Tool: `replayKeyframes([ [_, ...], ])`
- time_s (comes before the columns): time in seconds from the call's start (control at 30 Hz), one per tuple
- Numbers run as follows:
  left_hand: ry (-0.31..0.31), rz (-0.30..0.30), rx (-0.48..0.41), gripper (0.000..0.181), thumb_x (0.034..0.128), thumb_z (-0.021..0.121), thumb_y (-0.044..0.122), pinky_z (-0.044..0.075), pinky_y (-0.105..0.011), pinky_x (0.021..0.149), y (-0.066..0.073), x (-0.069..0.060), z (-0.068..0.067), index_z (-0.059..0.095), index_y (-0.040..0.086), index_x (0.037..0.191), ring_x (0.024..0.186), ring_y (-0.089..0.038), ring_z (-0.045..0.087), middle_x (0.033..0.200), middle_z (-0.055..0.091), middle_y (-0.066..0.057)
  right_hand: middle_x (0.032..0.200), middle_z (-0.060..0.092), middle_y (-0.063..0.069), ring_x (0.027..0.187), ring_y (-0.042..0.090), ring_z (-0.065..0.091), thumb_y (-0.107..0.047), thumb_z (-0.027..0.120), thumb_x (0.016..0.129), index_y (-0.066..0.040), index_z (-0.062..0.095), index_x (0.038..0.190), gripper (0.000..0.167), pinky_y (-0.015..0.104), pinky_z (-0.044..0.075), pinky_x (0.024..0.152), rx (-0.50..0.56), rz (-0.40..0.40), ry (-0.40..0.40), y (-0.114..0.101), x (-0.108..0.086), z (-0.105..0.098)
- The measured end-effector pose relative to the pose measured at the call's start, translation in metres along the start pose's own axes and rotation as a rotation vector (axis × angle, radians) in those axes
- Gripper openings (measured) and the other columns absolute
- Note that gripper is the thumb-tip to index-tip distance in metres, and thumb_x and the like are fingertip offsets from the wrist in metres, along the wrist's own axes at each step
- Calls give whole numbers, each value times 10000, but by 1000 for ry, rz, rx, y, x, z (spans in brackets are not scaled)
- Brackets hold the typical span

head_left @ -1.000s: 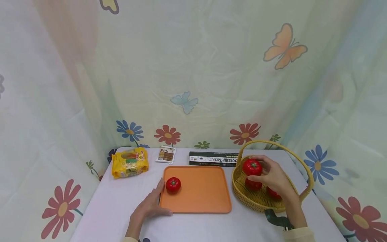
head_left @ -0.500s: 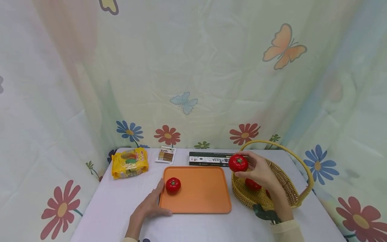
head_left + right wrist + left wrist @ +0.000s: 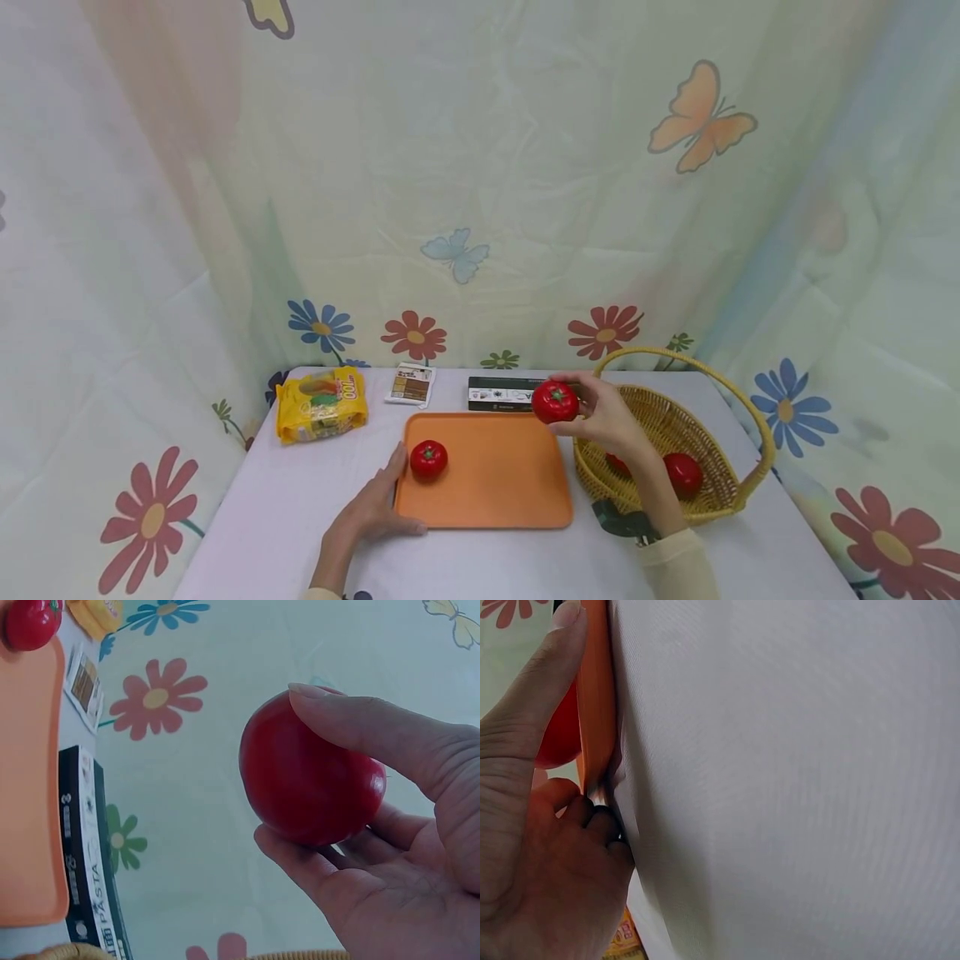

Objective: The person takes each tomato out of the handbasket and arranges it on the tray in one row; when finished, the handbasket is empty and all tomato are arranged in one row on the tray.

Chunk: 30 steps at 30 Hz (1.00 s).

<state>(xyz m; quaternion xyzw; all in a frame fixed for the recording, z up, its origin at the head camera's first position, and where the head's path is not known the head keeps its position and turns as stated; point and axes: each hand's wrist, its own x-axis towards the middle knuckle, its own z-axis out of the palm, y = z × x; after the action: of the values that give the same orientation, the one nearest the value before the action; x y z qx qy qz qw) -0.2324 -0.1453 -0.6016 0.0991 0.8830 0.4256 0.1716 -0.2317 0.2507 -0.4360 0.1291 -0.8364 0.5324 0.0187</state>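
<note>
Raised in the right hand [image 3: 603, 418], between thumb and fingers, is a red tomato [image 3: 555, 402] above the back right corner of the orange tray [image 3: 495, 475]. The right wrist view shows this tomato [image 3: 307, 772] with the thumb across its top and fingers beneath. A second tomato [image 3: 428, 459] sits on the tray's left part. The left hand [image 3: 375, 506] holds the tray's front left corner; in the left wrist view its thumb lies along the tray's edge [image 3: 598, 697] and its other fingers are bent beside the corner.
Right of the tray stands a wicker basket [image 3: 678, 417] with a tall handle, holding tomatoes [image 3: 682, 475], one partly hidden by the right arm. Behind the tray are a black pasta box [image 3: 498, 394] and a white packet [image 3: 411, 384]. A yellow pack [image 3: 322, 404] lies back left.
The right hand has carried its tomato leftward out from above the basket to the tray's back right corner. The left hand and the tomato on the tray have stayed in place.
</note>
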Motion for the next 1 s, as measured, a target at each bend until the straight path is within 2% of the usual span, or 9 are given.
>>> replayKeyframes([
  [0.17, 2, 2, 3, 1437, 664, 1034, 460, 192, -721, 1280, 1, -1, -1, 143, 144, 1747, 1643, -456, 166, 1806, 178, -112, 1482, 563, 256, 1363, 488, 551, -4, 902, 840, 24, 534, 1479, 738, 538, 586, 1065, 49, 11, -21, 0, 6, 13],
  [0.27, 3, -10, 5, 1432, 670, 1031, 462, 211, -725, 1273, 2, 0, -1, 140, 151, 1748, 1641, -457, 175, 1804, 189, -109, 1468, 574, 268, 1344, 482, 571, 11, 896, 840, 43, 539, 1467, 722, 557, 576, 1075, 71, -12, -39, 1, 11, 21],
  [0.5, -1, -19, -6, 1422, 674, 1030, 459, 205, -727, 1274, 0, 1, 0, 147, 164, 1749, 1644, -452, 166, 1805, 189, -102, 1456, 585, 267, 1340, 481, 598, 29, 897, 834, 42, 558, 1448, 701, 547, 557, 1095, 67, 12, -38, 6, 21, 45],
  [0.77, -3, -3, -17, 1402, 677, 1030, 452, 192, -713, 1283, 3, 1, 0, 167, 169, 1747, 1647, -444, 162, 1805, 194, -95, 1448, 614, 231, 1322, 454, 599, 39, 920, 797, -8, 602, 1425, 705, 559, 568, 1088, 95, 65, -4, 21, 26, 70],
  [1.0, 3, -11, -5, 1429, 662, 1038, 455, 201, -706, 1285, 1, 0, -1, 156, 156, 1747, 1643, -450, 173, 1803, 199, -102, 1424, 635, 195, 1342, 454, 601, 76, 921, 772, -6, 614, 1414, 716, 561, 569, 1080, 154, 68, 23, 37, 30, 103],
])
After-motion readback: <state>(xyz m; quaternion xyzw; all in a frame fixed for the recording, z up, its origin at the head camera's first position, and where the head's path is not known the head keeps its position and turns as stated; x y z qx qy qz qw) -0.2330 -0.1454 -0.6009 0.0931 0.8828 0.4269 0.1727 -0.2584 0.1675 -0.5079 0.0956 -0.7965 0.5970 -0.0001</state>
